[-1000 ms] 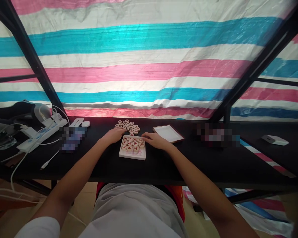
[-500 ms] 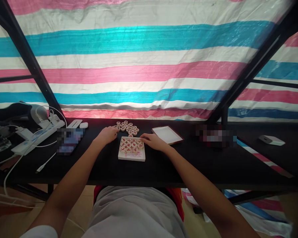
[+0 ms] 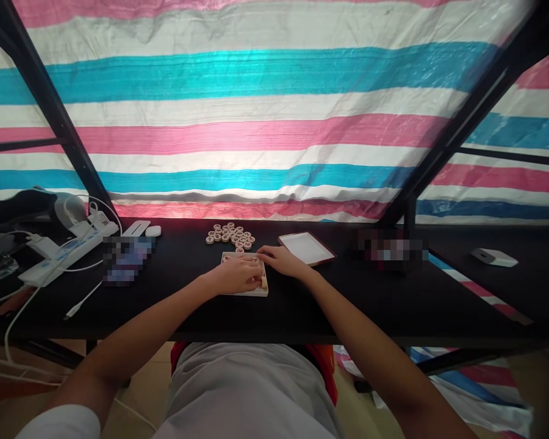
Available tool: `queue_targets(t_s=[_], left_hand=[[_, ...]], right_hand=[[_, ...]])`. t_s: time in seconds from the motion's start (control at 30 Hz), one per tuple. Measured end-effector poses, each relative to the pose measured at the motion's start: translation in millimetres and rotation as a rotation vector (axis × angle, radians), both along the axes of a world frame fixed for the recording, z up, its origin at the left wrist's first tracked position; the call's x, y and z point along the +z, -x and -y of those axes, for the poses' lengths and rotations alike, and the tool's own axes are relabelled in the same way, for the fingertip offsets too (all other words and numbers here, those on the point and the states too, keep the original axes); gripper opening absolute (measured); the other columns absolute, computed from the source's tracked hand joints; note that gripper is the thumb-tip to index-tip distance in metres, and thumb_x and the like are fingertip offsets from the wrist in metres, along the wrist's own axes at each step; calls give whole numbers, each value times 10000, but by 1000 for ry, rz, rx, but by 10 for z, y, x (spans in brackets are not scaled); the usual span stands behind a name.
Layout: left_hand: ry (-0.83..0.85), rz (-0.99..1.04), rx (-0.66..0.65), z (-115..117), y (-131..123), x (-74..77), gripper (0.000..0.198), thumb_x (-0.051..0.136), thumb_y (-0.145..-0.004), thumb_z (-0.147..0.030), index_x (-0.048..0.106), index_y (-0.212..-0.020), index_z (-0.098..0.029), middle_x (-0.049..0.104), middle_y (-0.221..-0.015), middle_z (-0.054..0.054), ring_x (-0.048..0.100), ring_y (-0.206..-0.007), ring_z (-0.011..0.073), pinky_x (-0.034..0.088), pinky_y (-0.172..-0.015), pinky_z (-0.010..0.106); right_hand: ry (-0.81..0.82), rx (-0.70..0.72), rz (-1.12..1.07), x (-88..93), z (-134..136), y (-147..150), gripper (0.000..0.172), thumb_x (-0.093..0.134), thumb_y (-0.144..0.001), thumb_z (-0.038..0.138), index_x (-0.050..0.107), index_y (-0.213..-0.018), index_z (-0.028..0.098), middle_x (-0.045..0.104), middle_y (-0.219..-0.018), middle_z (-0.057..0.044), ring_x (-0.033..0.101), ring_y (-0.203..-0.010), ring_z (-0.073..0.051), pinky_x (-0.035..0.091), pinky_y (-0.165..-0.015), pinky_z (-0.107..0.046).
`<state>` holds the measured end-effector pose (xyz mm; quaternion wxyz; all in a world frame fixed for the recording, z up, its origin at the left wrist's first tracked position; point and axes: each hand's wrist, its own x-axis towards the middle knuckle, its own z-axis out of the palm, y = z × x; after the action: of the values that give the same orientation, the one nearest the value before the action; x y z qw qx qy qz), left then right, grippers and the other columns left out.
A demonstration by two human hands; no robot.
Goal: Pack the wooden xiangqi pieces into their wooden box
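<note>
My left hand is over a shallow white box, with its fingers closed on a round xiangqi piece that stands on edge by the box's right wall. Beneath this hand most of the pieces inside the box are hidden; a few red-marked ones show along the back row. At the back right corner, my right hand grips the box rim with its fingertips. Just behind the box lies a loose cluster of several xiangqi pieces, pale discs with printed characters.
The box lid lies upturned right of the box. On the left are a phone, a power strip, cables and a small white case. A blurred object and a white device sit farther right.
My left hand has moved from the loose pieces, right and toward me, over the box, bringing a piece. My right hand stays at the box corner.
</note>
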<state>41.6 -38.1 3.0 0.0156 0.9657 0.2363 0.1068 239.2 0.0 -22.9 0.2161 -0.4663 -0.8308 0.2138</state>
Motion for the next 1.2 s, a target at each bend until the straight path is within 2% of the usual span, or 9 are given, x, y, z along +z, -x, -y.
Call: queue_targets(t_s=[0.23, 0.5, 0.67, 0.9, 1.03, 1.2], left_hand=[[47, 28, -16, 44, -15, 10, 126, 567, -844, -271, 628, -921, -191, 639, -949, 46, 565, -981, 189, 380, -954, 300], [236, 96, -28, 94, -50, -29, 212, 558, -871, -367, 659, -1003, -236, 667, -1018, 27, 568, -1043, 189, 400, -934, 288], [326, 177, -12, 120, -114, -85, 206, 530, -895, -330, 656, -1022, -228, 668, -1044, 18, 577, -1024, 166, 405, -930, 269], [217, 107, -20, 106, -116, -33, 187, 520, -902, -327, 655, -946, -206, 645, -995, 33, 554, -1012, 178, 388, -928, 276], [130, 76, 66, 57, -68, -4, 215, 470, -926, -316, 624, -1016, -196, 639, -982, 39, 555, -981, 182, 380, -918, 303], [13, 18, 32, -4, -31, -41, 263, 416, -948, -314, 648, -1026, -218, 617, -1046, 43, 519, -998, 179, 351, -932, 303]], right_hand=[[5, 9, -14, 0, 9, -4, 281, 441, -903, 357, 651, -995, 196, 688, -862, -32, 603, -761, -163, 425, -719, -281], [13, 19, 0, 32, 24, 3, 273, 454, -897, 349, 666, -974, 196, 694, -880, -36, 607, -772, -168, 425, -708, -281], [21, 23, -5, 41, 35, 5, 262, 458, -897, 339, 670, -967, 201, 698, -897, -35, 613, -797, -171, 433, -723, -278], [15, 26, 6, 54, 41, 9, 256, 454, -898, 323, 668, -961, 198, 701, -921, -41, 620, -832, -181, 435, -760, -291], [11, 25, 24, 58, 37, 5, 261, 447, -899, 315, 670, -971, 199, 704, -912, -40, 623, -825, -184, 432, -751, -292], [6, 23, 33, 47, 33, -1, 260, 445, -902, 312, 670, -976, 204, 705, -923, -36, 627, -829, -179, 435, -749, -281]])
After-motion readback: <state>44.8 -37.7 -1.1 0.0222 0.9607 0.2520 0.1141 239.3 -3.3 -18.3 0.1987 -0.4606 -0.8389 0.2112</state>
